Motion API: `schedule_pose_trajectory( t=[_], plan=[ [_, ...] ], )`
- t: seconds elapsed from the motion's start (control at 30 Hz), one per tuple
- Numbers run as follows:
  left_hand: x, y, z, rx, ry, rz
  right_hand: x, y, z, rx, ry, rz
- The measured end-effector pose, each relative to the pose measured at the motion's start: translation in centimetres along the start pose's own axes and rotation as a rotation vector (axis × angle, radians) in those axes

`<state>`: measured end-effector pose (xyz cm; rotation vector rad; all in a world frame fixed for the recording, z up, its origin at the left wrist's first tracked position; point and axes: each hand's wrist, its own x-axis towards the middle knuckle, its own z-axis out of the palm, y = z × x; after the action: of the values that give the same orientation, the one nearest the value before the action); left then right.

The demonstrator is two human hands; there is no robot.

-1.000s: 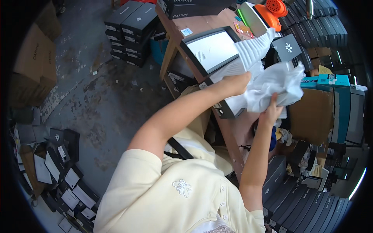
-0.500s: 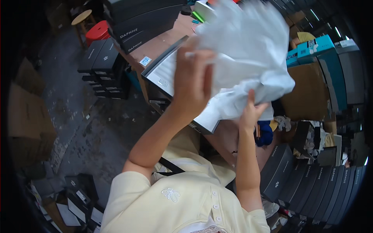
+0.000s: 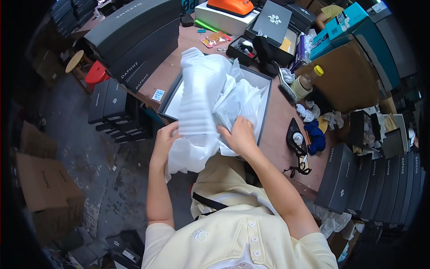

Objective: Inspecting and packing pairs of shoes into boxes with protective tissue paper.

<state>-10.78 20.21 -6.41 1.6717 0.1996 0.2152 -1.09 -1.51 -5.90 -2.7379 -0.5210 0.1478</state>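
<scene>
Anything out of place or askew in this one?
Crumpled white tissue paper hangs over the near edge of the dark-grey rectangular box, looking untidy. A black strappy shoe lies on the brown tabletop, oddly unboxed, no mate beside it.

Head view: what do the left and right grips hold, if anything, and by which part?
The left grip holds the striped white sheet by its lower left edge. The right grip touches the white tissue paper; whether it holds this cannot be told.

A brown table (image 3: 278, 145) carries dark stacked boxes (image 3: 134, 47), an open box (image 3: 267, 96), a black shoe (image 3: 293, 127).
</scene>
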Motion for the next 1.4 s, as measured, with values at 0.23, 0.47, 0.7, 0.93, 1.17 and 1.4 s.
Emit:
schedule_pose_trajectory(
  t=[0.23,0.47,0.7,0.93,1.17,1.4],
  plan=[
    [6.1,5.7,3.0,0.413,-0.074,0.499,2.2,1.7,-5.1,-0.087,0.497,-0.066],
    [7.4,9.2,10.8,1.174,-0.347,0.709,8.9,6.7,-4.1,0.381,0.254,0.081],
    [9.3,3.9,11.9,1.503,-0.496,0.726,-1.4,7.1,-7.3,0.389,0.817,-0.176],
    [10.7,4.6,12.7,1.587,-0.355,0.657,-9.8,12.6,-9.3,0.431,0.601,0.46],
    [7.7,5.8,12.5,1.471,-0.564,0.803,-5.1,4.5,-14.8,-0.004,0.5,-0.297],
    [10.5,5.0,13.6,1.533,-0.732,0.633,0.8,7.4,-8.9,-0.607,0.272,-0.38]
  ],
)
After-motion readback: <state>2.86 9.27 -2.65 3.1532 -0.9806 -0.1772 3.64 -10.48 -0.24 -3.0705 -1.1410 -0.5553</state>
